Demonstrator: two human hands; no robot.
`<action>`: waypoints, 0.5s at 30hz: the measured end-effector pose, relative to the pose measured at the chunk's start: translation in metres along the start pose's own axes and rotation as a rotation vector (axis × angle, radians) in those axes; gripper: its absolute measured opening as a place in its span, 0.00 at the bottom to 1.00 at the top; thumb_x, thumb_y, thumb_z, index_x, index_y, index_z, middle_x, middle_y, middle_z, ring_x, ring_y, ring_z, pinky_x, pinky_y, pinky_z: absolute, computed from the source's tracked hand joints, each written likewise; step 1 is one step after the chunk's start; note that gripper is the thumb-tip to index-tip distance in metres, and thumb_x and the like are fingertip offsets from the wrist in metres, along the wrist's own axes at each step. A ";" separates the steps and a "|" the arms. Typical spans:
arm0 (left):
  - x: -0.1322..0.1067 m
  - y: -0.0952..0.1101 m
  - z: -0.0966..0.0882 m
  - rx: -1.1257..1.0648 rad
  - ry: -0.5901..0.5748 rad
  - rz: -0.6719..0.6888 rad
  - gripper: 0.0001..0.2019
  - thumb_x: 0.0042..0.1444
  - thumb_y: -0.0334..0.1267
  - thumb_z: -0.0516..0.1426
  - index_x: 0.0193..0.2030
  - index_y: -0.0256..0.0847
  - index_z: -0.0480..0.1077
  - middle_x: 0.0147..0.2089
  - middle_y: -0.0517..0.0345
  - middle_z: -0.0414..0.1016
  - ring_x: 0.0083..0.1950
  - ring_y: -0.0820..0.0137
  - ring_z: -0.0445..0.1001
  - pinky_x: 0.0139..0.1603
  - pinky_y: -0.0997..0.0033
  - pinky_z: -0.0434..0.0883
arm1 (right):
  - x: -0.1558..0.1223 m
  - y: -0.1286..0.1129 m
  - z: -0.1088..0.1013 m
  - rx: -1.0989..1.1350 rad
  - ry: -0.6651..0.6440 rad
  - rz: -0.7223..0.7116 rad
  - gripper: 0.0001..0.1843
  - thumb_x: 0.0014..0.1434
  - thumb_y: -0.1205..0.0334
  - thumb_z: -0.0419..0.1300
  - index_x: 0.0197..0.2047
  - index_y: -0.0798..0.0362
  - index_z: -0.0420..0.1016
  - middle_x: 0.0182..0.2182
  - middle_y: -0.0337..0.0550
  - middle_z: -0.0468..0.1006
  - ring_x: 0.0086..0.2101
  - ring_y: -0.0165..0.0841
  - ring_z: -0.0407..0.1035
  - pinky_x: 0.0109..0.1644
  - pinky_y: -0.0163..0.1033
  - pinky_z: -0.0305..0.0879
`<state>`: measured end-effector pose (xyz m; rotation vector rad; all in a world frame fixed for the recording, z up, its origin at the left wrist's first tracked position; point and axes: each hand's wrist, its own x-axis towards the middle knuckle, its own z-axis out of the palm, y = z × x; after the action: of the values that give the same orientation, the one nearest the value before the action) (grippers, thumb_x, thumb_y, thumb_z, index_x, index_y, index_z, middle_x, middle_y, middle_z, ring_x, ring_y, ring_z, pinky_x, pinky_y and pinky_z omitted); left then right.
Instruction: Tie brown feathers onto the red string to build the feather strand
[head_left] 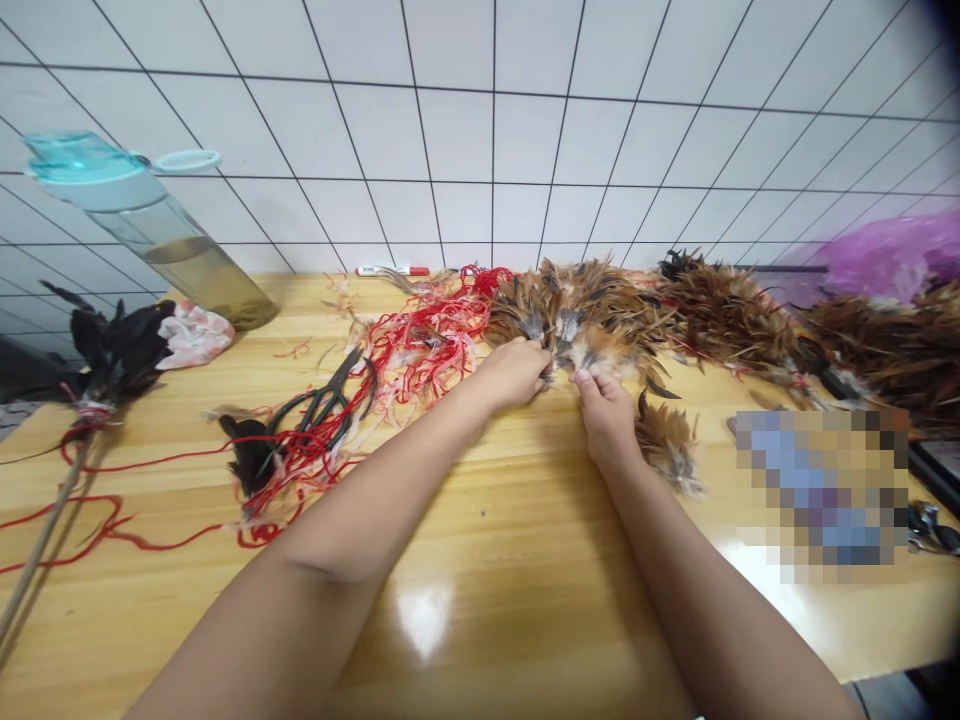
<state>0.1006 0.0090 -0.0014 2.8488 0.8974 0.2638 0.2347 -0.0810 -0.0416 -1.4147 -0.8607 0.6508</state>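
Both arms reach forward over the wooden table (480,600) to a pile of brown feathers (592,290) by the wall. My left hand (517,372) is closed at the pile's near edge, its fingertips among the pale feather bases; what they hold is hidden. Just to its right, my right hand (606,412) pinches a small bunch of feathers (607,350), fluffy and orange-brown with whitish down. Beside my right wrist lies a separate brown feather bunch (669,445). Left of my left hand spreads a tangle of red string (427,340).
Black-handled scissors (322,405) lie in red string near a black feather tuft (255,455). At left are a stick (37,555) with black feathers, a crumpled tissue (196,335) and a water bottle (187,240). A marker (394,271), more feathers (735,310) and a pink plastic bag (892,260) line the back.
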 end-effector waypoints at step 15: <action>-0.001 -0.002 -0.021 -0.179 0.062 0.202 0.08 0.60 0.35 0.50 0.39 0.41 0.71 0.36 0.57 0.76 0.39 0.68 0.71 0.42 0.68 0.64 | 0.001 0.004 -0.002 -0.162 0.082 -0.006 0.17 0.51 0.47 0.58 0.28 0.54 0.75 0.24 0.40 0.75 0.29 0.34 0.65 0.38 0.40 0.60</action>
<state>0.0945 0.0121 0.0188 2.7760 0.5637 0.4341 0.2375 -0.0809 -0.0449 -1.5726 -0.8677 0.5233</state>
